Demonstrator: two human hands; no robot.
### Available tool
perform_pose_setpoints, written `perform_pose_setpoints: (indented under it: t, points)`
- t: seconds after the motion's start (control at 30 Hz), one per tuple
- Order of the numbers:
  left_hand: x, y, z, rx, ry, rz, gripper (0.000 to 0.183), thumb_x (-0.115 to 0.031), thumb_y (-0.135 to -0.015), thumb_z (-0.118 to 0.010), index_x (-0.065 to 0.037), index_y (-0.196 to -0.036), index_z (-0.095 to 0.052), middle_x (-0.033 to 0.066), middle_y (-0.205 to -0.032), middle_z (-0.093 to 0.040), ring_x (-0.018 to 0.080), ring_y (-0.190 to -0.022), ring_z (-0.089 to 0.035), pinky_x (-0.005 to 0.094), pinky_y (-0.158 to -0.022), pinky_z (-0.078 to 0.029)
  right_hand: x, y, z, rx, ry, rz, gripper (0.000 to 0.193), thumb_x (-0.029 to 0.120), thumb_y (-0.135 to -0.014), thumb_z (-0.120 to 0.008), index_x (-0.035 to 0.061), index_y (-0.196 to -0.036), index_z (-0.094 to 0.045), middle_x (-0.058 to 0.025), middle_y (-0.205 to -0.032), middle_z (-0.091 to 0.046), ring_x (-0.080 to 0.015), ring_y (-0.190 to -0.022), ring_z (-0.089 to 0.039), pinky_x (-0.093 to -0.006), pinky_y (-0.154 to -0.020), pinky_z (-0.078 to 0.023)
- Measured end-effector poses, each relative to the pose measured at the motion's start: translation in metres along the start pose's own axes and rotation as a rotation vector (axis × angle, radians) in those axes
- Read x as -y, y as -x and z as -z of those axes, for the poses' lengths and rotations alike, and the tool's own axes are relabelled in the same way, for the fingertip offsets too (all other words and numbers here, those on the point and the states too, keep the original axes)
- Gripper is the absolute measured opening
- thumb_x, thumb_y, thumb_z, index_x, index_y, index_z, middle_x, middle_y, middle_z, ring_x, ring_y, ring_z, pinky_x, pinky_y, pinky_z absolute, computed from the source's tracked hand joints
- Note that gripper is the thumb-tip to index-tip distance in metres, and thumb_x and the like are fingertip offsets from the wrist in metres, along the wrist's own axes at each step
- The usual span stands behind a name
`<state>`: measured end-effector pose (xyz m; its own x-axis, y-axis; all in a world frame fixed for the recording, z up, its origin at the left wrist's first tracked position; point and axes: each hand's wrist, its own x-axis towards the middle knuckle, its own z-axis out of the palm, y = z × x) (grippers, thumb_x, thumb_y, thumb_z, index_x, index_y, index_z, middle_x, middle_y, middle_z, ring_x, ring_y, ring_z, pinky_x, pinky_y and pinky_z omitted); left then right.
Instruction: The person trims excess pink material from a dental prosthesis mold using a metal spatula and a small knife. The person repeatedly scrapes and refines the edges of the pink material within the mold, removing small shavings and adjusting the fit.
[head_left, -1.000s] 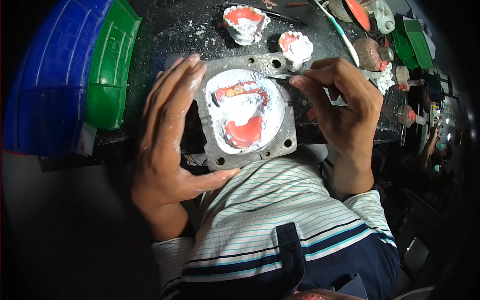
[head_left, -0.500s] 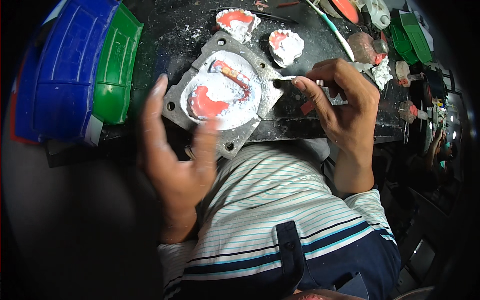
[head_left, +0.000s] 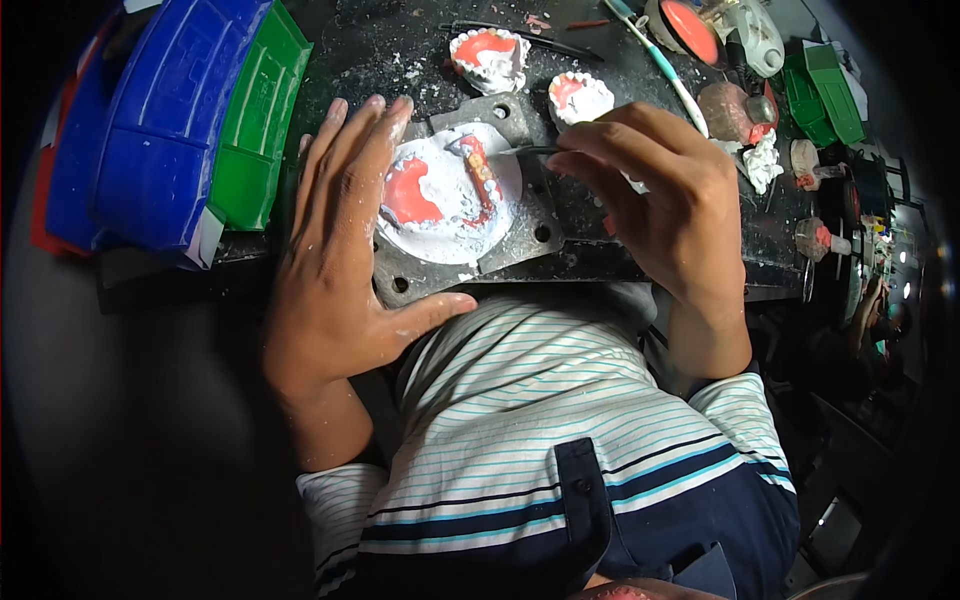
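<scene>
A grey metal denture flask half point(head_left: 515, 250) lies near the table's front edge, filled with white plaster point(head_left: 445, 238). Set in the plaster are a pink wax piece point(head_left: 410, 192) and a curved reddish strip bearing yellowish teeth point(head_left: 478, 165). My left hand point(head_left: 335, 240) rests along the flask's left side, fingers stretched out, the thumb apart by its near edge. In my right hand point(head_left: 670, 190), thumb and fingers pinch a thin dark hand tool point(head_left: 537, 150), which points left at the plaster's upper right rim. Most of its handle is hidden by the hand.
Two plaster dental models point(head_left: 490, 58) point(head_left: 580, 97) with pink wax stand beyond the flask. Stacked blue point(head_left: 160, 130) and green bins point(head_left: 262, 120) fill the left. A white-and-teal brush-like tool point(head_left: 665, 70), a glass burner point(head_left: 728, 110) and crumpled white material point(head_left: 762, 165) lie at right.
The flask has turned clockwise and shifted slightly right. My left hand, blurred before, has come to lie against its left side. The tool in my right hand has moved slightly left toward the plaster.
</scene>
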<state>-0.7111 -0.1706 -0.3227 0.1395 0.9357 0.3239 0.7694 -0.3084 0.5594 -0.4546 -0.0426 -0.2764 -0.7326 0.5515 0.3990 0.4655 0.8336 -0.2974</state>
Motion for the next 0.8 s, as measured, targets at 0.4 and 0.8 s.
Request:
perform_pose_setpoints:
  t: [0.4, 0.8]
  points:
    - [-0.027, -0.017, -0.043, -0.296, -0.120, 0.147, 0.121, -0.056, -0.072, -0.097, 0.005, -0.161, -0.041, 0.0325, -0.151, -0.053, 0.0503, -0.141, -0.051, 0.0575, -0.118, -0.041, 0.015, -0.023, -0.002, 0.034, 0.165, 0.174, 0.020, 0.014, -0.082, -0.090, 0.0074, -0.095, -0.077, -0.0052, -0.086, -0.073, -0.0258, -0.075, -0.070, -0.0373, -0.064, -0.055]
    - [-0.022, -0.020, -0.040, -0.233, -0.046, 0.151, 0.110, -0.062, -0.069, -0.096, 0.007, -0.144, -0.054, 0.0250, -0.143, -0.056, 0.0448, -0.133, -0.053, 0.0541, -0.111, -0.048, 0.028, -0.036, 0.011, 0.142, 0.261, 0.193, 0.016, 0.013, -0.085, -0.087, 0.0077, -0.092, -0.074, -0.0065, -0.085, -0.071, -0.0280, -0.076, -0.072, -0.0399, -0.065, -0.055]
